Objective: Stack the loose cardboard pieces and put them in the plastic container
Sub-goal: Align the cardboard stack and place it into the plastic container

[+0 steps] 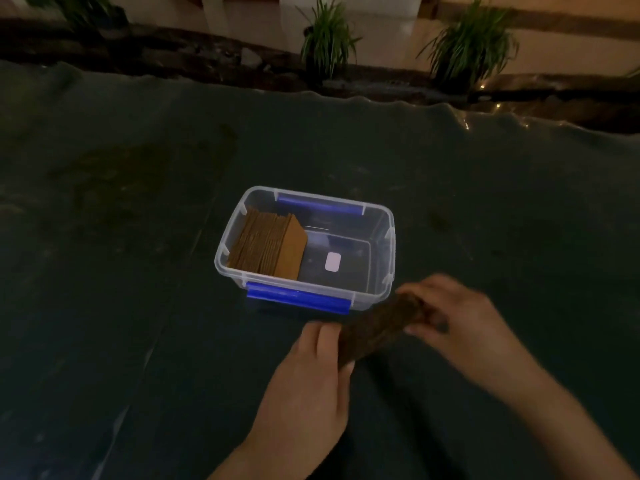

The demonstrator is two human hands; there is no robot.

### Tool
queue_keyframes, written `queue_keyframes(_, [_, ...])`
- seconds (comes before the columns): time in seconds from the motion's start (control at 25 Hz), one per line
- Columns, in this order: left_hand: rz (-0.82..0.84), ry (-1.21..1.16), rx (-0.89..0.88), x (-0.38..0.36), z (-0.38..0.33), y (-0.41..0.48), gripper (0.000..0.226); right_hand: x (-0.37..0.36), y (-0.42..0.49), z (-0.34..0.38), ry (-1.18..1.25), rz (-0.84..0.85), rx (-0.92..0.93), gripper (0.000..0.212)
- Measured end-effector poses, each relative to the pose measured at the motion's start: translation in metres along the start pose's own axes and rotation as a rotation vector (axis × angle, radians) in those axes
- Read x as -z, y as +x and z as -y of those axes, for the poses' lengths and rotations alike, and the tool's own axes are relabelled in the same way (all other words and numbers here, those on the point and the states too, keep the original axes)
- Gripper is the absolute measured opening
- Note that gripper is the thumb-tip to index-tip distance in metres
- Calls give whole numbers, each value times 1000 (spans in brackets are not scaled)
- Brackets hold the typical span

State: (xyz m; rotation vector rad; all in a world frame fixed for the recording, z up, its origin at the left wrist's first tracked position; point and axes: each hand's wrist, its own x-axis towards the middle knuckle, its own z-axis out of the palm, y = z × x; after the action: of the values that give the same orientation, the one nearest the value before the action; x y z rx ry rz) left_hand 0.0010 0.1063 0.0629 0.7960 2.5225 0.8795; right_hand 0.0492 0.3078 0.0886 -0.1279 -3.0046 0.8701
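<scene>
Both hands, left hand (311, 362) and right hand (450, 313), pinch a cardboard stack (379, 327); loosening could spill it short of the box (388, 251) just beyond

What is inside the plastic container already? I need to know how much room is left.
The plastic container holds a leaning stack of cardboard pieces at its left end and a small white label on its floor. Whatever lies beneath the stack is covered.

Your brown cardboard stack (379, 327) lies blurred just before the clear, blue-latched plastic container (377, 216), where more cardboard pieces (268, 245) lean at left.
</scene>
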Motion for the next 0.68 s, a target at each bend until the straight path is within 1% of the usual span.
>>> queue_keyframes(0.08, [-172,11,-83,23,-18,29,28,43,47,5,-68,-23,111,27])
queue_keyframes(0.12, [-243,24,-102,31,-25,47,27,57,74,6,-95,-7,151,26])
queue_keyframes(0.16, [-288,46,-92,35,-29,67,28,66,102,5,-119,26,173,26])
queue_keyframes(0.24, [-299,104,1,34,-30,103,32,64,150,-4,-197,134,166,24])
queue_keyframes(0.32, [-242,144,102,20,-23,125,36,44,175,-18,-270,253,124,23])
queue_keyframes(0.44, [-136,180,172,-12,-8,137,41,11,180,-36,-283,373,93,18])
queue_keyframes(0.56, [-28,229,220,-30,-1,146,47,-13,179,-44,-342,406,108,11])
queue_keyframes(0.68, [97,320,207,-28,-3,156,49,-22,182,-44,-443,434,72,7])
